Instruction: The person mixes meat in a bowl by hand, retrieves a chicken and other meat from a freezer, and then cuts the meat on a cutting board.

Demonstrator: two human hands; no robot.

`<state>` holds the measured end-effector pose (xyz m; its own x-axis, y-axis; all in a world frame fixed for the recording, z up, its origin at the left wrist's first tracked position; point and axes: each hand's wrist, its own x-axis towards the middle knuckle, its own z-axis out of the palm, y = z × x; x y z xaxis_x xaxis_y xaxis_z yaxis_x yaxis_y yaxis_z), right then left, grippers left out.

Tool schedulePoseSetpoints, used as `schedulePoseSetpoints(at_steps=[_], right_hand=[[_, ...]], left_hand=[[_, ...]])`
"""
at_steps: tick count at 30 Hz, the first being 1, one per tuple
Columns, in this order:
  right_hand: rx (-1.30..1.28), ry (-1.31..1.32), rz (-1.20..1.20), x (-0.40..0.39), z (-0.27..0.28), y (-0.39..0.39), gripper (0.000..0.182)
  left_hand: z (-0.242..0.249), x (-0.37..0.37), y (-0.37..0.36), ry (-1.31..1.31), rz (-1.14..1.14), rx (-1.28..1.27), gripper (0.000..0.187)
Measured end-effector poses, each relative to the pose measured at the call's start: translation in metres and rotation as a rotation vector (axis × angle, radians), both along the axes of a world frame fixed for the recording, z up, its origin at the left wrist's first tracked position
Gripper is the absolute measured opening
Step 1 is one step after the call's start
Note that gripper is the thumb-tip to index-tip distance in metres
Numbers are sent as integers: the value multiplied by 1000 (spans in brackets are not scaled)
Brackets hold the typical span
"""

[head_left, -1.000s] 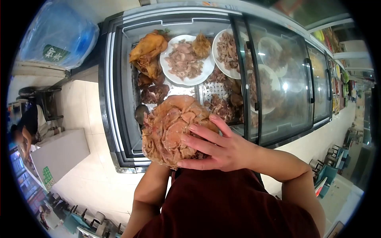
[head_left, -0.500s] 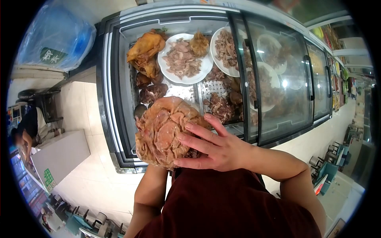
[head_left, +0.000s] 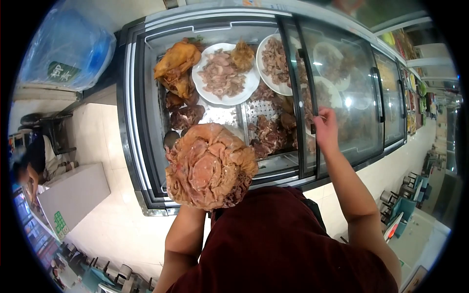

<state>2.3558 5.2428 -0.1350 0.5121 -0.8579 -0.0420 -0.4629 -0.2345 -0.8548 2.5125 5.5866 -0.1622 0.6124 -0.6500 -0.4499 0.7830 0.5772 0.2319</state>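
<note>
A large folded slab of cooked meat (head_left: 210,163) is held up over the near edge of the display case (head_left: 139,112). My left forearm runs up beneath it; the meat hides my left hand and its fingers. My right hand (head_left: 326,128) is at the black handle edge of the sliding glass door (head_left: 351,97), its fingers curled against that edge. Inside the case are a yellow cooked bird (head_left: 177,62), a white plate of sliced meat (head_left: 225,95), a second plate of meat (head_left: 274,61) and dark meat chunks (head_left: 268,136).
A blue water jug in plastic (head_left: 68,46) stands at the upper left. Another person (head_left: 36,156) sits at the far left beside a pale panel (head_left: 75,195). Chairs (head_left: 93,273) are at the bottom left, and more chairs (head_left: 410,200) stand at the right.
My right hand has left the meat and moved right and up to the glass door's edge, its fingers now curled. The meat remains held up in nearly the same place.
</note>
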Motion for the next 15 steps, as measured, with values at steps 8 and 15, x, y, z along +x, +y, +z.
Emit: schedulePoseSetpoints(at_steps=[8, 15], right_hand=[[430, -27, -246, -21, -29, -20, 16], [575, -74, -259, -7, -8, -10, 13]], left_hand=[[-25, -4, 17, 2, 21, -83, 57], [15, -5, 17, 57, -25, -14, 57]])
